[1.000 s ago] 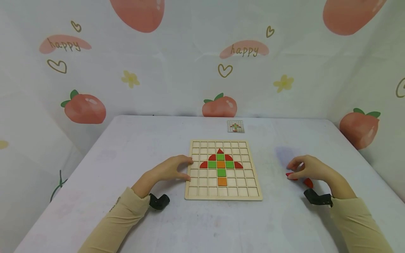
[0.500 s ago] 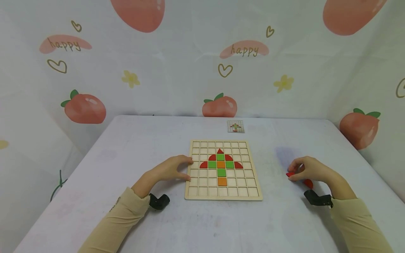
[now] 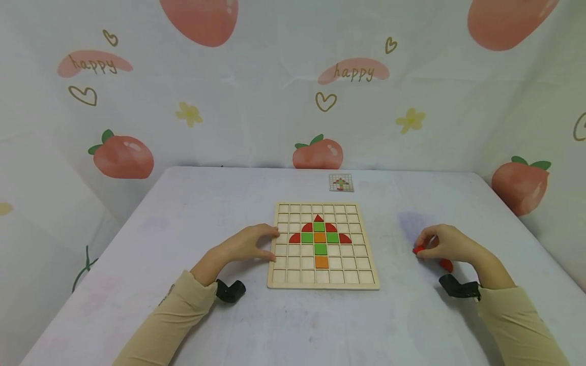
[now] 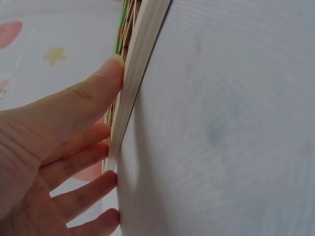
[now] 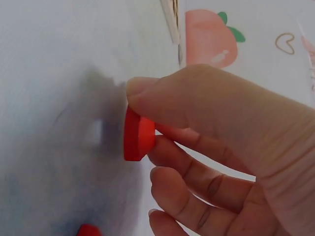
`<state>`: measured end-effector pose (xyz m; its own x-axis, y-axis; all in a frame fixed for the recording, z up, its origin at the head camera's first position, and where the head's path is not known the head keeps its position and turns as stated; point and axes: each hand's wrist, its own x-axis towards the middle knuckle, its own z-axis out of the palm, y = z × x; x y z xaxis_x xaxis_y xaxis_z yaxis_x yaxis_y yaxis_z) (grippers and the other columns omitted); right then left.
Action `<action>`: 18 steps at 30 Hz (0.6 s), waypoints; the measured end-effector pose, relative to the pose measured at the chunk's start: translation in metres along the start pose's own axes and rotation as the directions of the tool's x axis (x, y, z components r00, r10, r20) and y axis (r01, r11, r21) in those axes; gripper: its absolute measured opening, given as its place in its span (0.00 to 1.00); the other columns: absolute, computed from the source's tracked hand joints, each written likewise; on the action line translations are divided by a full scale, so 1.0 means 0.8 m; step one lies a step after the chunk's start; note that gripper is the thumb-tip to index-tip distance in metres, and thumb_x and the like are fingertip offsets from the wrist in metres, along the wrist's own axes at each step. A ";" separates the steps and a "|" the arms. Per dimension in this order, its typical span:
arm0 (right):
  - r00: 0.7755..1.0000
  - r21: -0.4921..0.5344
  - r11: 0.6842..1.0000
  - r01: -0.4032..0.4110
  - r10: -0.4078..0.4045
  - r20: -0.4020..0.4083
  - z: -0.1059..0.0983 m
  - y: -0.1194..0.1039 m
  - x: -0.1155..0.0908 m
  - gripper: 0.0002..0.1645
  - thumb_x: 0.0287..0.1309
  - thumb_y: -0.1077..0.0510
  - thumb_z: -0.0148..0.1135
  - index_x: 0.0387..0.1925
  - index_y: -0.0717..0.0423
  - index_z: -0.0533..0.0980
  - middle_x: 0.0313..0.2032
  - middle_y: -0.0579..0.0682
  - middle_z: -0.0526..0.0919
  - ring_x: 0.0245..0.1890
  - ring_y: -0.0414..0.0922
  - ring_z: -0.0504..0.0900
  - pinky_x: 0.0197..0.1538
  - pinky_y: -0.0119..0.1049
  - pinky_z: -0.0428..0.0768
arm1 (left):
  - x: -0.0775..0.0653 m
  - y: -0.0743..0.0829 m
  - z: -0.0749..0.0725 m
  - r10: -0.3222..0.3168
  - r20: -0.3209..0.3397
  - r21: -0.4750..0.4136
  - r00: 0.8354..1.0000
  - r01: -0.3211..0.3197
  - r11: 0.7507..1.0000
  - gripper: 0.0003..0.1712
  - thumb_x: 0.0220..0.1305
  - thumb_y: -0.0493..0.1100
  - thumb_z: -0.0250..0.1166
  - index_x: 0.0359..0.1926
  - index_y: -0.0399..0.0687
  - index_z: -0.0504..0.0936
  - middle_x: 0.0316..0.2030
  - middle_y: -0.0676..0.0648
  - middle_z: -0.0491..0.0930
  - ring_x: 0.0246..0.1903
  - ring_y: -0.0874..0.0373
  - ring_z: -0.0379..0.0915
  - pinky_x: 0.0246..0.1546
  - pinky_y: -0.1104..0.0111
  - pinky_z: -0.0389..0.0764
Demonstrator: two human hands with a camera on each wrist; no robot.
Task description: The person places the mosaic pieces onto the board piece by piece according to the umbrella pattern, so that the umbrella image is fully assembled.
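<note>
A wooden grid board (image 3: 327, 283) lies mid-table with red, green and orange pieces set in an arrow-like pattern. At its left edge is my left hand (image 3: 247, 243), thumb and fingers spread apart along the rim; the left wrist view has the thumb (image 4: 110, 69) touching the board's side. Off to the right, my right hand (image 3: 450, 245) pinches a red block (image 5: 139, 135) between thumb and fingers, tilted on edge. A second red piece (image 3: 446, 265), with a curved side, lies on the table under that hand, and its tip shows low in the right wrist view.
Behind the board lies a small pattern card (image 3: 341, 183) with a similar arrow picture. A white cloth with fruit prints (image 3: 318, 154) hangs at the table's back edge. Each wrist wears a black camera mount, the left one (image 3: 231, 291) resting close to the tabletop.
My right fingers have closed on the red block and turned it up from lying flat. The right hand has barely shifted; the left hand and board have stayed put.
</note>
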<state>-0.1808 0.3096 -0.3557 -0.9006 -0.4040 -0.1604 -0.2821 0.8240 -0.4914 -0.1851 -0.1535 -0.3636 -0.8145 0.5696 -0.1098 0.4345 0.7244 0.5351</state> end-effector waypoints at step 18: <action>0.992 -0.030 0.993 0.114 -0.116 -0.056 0.001 -0.055 0.011 0.07 0.45 0.60 0.70 0.29 0.53 0.79 0.28 0.42 0.79 0.27 0.32 0.71 0.28 0.25 0.73 | 0.001 -0.002 0.000 0.003 -0.001 0.000 1.000 -0.003 1.000 0.34 0.51 0.49 0.71 0.57 0.39 0.74 0.62 0.40 0.70 0.64 0.45 0.63 0.66 0.53 0.64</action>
<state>-0.1762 0.2696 -0.3365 -0.8791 -0.4735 -0.0541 -0.3927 0.7840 -0.4807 -0.1864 -0.1538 -0.3647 -0.8134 0.5716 -0.1076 0.4372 0.7229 0.5351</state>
